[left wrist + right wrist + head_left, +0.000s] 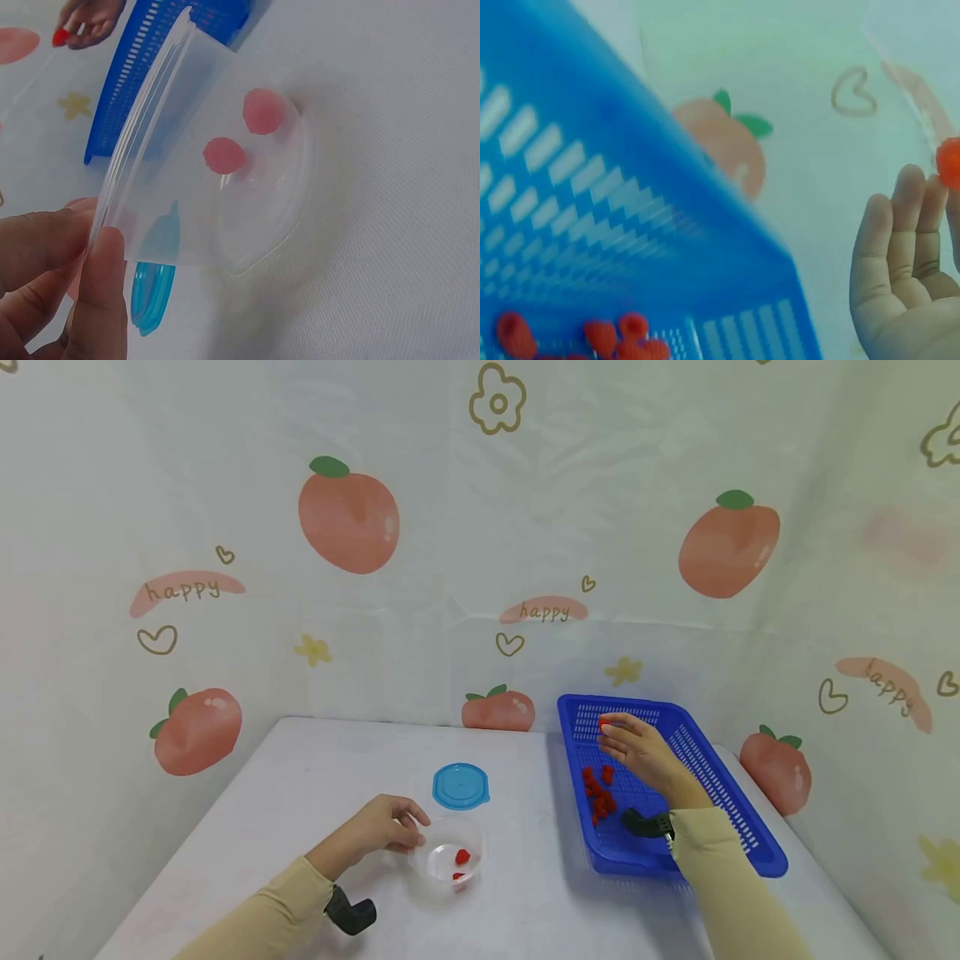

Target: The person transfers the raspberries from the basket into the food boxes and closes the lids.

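My left hand (pixel 388 823) pinches the rim of a clear round plastic tub (pixel 202 97) between thumb and fingers. Two raspberries (pixel 262 111) lie inside the tub, which stands on the white table. Above the blue basket (pixel 577 810), my right hand (pixel 645 756) pinches a single raspberry (pixel 949 162) at its fingertips. In the right wrist view the other fingers (pixel 904 225) extend upward, and the thumb is partly cut off by the frame edge. More raspberries (pixel 597 795) are heaped along the left side of the basket floor.
A blue lid (pixel 461 786) lies flat on the table behind the tub. The perforated basket walls rise around the raspberries on the right. A printed cloth (pixel 450 560) with fruit and hearts hangs behind the table (pixel 352 752).
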`<state>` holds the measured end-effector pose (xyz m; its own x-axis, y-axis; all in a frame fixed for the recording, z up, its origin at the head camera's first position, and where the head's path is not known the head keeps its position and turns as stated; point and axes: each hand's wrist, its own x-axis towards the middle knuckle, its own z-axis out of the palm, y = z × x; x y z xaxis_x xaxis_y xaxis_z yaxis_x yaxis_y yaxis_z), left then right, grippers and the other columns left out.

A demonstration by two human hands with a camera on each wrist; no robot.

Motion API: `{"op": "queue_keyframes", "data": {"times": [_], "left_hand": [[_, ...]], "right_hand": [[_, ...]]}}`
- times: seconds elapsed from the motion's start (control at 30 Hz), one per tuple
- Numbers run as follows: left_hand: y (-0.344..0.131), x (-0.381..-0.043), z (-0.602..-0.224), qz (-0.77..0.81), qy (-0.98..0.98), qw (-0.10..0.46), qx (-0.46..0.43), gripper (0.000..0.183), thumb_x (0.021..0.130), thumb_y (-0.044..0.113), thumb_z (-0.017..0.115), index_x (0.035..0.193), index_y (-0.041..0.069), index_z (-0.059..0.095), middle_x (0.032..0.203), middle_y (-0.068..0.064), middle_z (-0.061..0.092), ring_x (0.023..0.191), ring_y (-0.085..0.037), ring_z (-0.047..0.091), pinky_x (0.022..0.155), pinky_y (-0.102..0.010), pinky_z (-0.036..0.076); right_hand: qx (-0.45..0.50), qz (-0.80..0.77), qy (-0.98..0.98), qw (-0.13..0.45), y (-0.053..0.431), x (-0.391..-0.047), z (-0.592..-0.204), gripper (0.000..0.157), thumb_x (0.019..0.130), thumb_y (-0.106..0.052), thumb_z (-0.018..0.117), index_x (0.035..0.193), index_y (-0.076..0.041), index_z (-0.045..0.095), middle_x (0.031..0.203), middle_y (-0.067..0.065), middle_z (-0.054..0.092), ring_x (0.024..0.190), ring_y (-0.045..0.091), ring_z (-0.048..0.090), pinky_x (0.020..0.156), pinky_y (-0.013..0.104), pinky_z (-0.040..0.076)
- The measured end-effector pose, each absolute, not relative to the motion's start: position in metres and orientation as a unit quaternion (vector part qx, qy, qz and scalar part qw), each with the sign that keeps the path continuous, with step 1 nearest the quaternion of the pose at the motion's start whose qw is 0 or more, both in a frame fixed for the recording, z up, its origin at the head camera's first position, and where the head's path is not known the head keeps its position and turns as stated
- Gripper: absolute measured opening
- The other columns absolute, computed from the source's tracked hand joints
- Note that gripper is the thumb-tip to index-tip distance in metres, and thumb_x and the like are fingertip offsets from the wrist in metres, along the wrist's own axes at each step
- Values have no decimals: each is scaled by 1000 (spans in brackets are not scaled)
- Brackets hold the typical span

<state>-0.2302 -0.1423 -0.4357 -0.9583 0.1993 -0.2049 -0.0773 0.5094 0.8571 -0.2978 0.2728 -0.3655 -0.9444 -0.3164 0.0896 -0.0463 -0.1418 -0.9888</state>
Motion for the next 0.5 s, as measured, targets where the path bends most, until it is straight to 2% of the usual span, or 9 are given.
{"op": "queue_keyframes", "data": {"times": [0.5], "left_hand": [[-144, -231, -437, 493, 857, 143, 45, 23, 78, 9, 79, 98, 5, 69, 79, -6, 58, 65, -16, 58, 64, -28, 58]], "right_hand": [[-207, -761, 607, 95, 210, -272, -347, 19, 99, -2, 50, 105, -17, 58, 95, -3, 58, 89, 11, 60, 87, 21, 53]]}}
